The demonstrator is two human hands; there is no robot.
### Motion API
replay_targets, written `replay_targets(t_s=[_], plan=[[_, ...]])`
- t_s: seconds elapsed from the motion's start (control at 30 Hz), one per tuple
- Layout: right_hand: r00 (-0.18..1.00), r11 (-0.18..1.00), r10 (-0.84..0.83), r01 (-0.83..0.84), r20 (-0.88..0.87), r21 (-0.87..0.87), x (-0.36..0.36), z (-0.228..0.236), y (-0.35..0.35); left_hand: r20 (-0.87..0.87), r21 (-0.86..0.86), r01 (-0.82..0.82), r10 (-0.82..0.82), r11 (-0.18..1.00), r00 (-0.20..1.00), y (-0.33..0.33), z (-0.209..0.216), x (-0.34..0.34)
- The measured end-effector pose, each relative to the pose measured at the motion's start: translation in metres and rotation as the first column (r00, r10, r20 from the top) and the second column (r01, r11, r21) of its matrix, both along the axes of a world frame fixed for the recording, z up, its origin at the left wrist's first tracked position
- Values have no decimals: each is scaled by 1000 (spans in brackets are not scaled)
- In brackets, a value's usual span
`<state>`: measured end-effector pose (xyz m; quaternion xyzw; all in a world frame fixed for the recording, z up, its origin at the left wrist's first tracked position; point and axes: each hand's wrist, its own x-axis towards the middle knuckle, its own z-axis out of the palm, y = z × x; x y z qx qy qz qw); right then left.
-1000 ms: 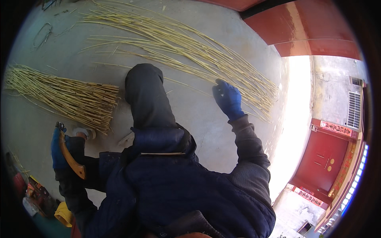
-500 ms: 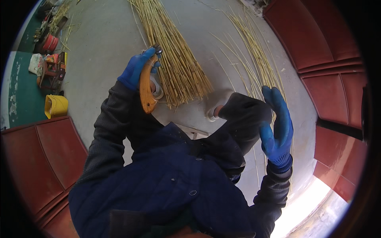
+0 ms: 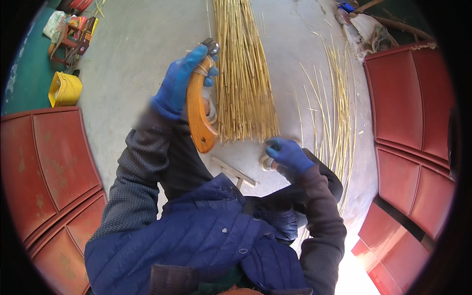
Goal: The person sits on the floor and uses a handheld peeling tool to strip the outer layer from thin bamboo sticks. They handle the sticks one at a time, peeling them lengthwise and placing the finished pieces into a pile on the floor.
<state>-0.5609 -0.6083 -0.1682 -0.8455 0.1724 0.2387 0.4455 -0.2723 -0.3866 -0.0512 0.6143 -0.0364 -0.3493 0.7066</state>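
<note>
My left hand, in a blue glove, is closed around a wooden-handled tool. Its curved orange-brown handle hangs down with a hole near the end, and a small metal head shows above my fingers. Just right of it, a thick bundle of dry yellow reed stalks lies on the floor, cut ends toward me. Beside the lower right corner of those ends is my right hand, also gloved in blue. Its fingers are curled in; what they hold, if anything, is hidden.
Loose stalks lie to the right. Dark red padded seats stand at the left, with more red seats at the right. A yellow bucket is at the far left, below a small brown stool. A wooden piece sits between my legs.
My right hand has come left and forward from beside my knee to the bundle's ends, its fingers going from stretched to curled. The left still grips the tool. The view has shifted.
</note>
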Motion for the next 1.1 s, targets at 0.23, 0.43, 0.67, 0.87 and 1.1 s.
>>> replay_targets(t_s=[0.23,0.43,0.67,0.87,1.1], plan=[[978,919,-133,62,-158,-389,80,-189,9,-187,-76,-49,34,996,982,6,8,5],[957,737,-287,194,-39,-648,79,-267,-20,-372,-127,-142,85,982,924,13,8,7],[954,761,-175,-27,-245,-649,111,-310,-50,-397,-69,-123,86,990,914,10,-3,5],[931,832,-163,-48,-326,-553,109,-289,-64,-384,94,-94,124,991,915,-3,6,6],[980,961,-149,113,-131,-252,92,-189,-99,-263,89,65,-39,994,964,-9,22,1]])
